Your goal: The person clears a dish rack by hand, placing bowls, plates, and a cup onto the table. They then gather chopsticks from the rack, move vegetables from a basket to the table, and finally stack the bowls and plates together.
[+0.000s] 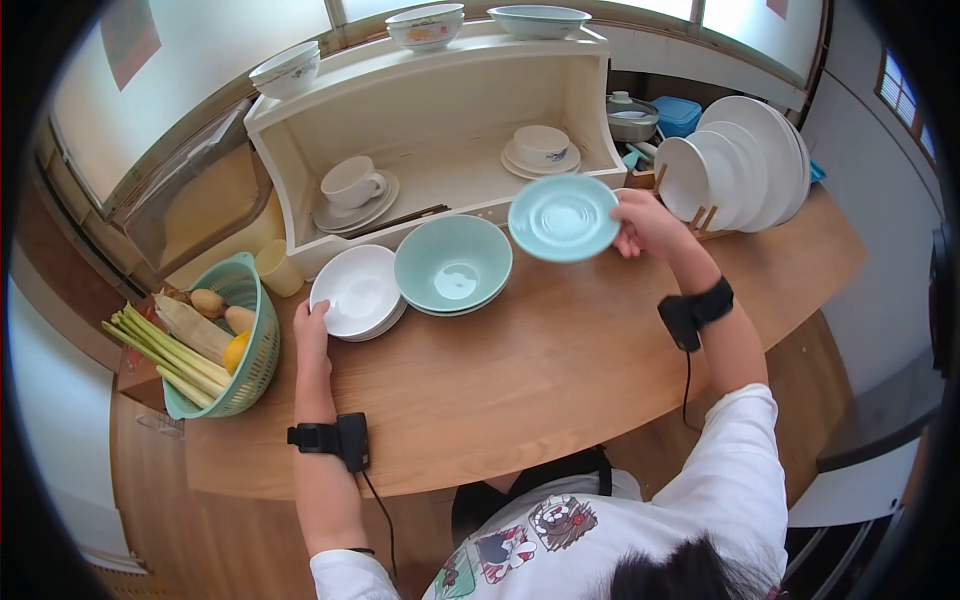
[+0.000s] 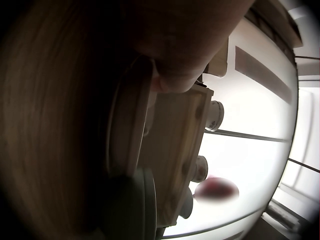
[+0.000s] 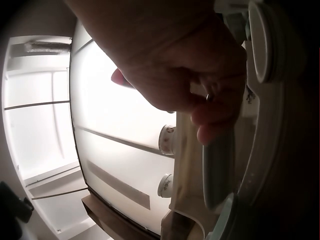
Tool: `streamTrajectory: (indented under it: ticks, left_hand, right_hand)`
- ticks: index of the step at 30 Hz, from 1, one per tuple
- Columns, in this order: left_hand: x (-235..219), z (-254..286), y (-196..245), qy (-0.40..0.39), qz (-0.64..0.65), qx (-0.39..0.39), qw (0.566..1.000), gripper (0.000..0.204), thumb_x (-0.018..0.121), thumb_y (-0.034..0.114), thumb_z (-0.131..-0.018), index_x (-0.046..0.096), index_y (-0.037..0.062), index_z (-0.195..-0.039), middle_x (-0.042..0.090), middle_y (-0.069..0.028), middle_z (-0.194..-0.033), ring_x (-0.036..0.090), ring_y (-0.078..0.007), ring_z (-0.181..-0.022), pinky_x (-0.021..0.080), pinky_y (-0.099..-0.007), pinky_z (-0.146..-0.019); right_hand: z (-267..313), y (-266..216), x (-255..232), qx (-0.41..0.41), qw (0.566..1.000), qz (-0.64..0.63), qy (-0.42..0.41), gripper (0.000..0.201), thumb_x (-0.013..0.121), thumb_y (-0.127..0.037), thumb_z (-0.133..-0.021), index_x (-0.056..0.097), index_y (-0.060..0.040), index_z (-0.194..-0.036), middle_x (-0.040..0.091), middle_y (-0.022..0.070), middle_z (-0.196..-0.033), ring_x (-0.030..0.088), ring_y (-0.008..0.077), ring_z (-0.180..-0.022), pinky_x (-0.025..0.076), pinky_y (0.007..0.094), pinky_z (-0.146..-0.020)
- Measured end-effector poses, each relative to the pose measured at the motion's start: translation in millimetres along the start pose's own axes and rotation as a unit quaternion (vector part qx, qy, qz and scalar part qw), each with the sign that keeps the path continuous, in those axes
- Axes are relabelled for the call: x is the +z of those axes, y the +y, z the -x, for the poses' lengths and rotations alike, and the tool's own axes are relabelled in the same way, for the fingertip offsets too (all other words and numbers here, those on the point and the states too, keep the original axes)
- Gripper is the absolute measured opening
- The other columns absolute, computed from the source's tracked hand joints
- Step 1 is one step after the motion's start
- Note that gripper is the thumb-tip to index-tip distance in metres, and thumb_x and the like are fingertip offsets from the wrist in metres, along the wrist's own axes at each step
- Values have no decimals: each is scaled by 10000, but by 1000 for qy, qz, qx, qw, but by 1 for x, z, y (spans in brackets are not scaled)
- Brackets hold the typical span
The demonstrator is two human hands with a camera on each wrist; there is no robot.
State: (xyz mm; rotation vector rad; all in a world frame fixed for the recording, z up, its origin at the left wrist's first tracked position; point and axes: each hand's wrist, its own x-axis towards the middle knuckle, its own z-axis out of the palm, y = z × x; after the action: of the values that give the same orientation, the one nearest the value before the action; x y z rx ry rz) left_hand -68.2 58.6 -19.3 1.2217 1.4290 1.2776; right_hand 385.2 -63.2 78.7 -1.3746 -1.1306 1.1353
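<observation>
Nearest the camera: one head of dark hair [image 1: 690, 575] and one white shirt [image 1: 640, 540] bearing three visible prints. Beyond them, on the wooden counter [image 1: 560, 370], stand the green bowls [image 1: 453, 262] — two, nested — taken here as the landmark.

Just left of the green bowls sit the white bowls [image 1: 355, 290], stacked, at least two. The left hand [image 1: 313, 335] pinches their rim, thumb over the edge. To the right of the green bowls, raised above the counter, is one pale blue plate [image 1: 563, 217]; the right hand [image 1: 650, 220] has it clamped between thumb and fingers by its right edge.

Behind the green bowls is one white shelf [image 1: 430, 115], holding two white cups [image 1: 350, 183], each on stacked saucers. Three groups of bowls [image 1: 425, 28] stand on top.

Far left of the green bowls: one green basket [image 1: 265, 345] of produce, including one yellow fruit [image 1: 236, 352]. Far right: several white plates [image 1: 683, 180] racked upright — exact count obscured by overlap.
</observation>
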Motion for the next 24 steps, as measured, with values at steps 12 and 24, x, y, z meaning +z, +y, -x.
streamTrajectory:
  ticks: [12, 24]
  left_hand:
    - [-1, 1, 1, -12, -4, 7, 1000, 427, 541, 185, -736, 473, -65, -1075, 548, -128, -978, 506, -183, -886, 375, -276, -785]
    - [0, 0, -3, -1, -12, 17, 1000, 420, 536, 194, -735, 485, -54, -1070, 550, -110, -969, 514, -173, -874, 380, -269, -776]
  right_hand:
    - [16, 64, 10, 131, 991, -20, -11, 175, 431, -59, -788, 434, 75, -900, 553, 140, -657, 559, 172, -463, 446, 226, -376]
    - [37, 35, -6, 65, 952, 271, 125, 214, 516, -151, -799, 457, 45, -861, 553, 106, -574, 567, 166, -462, 468, 258, -436]
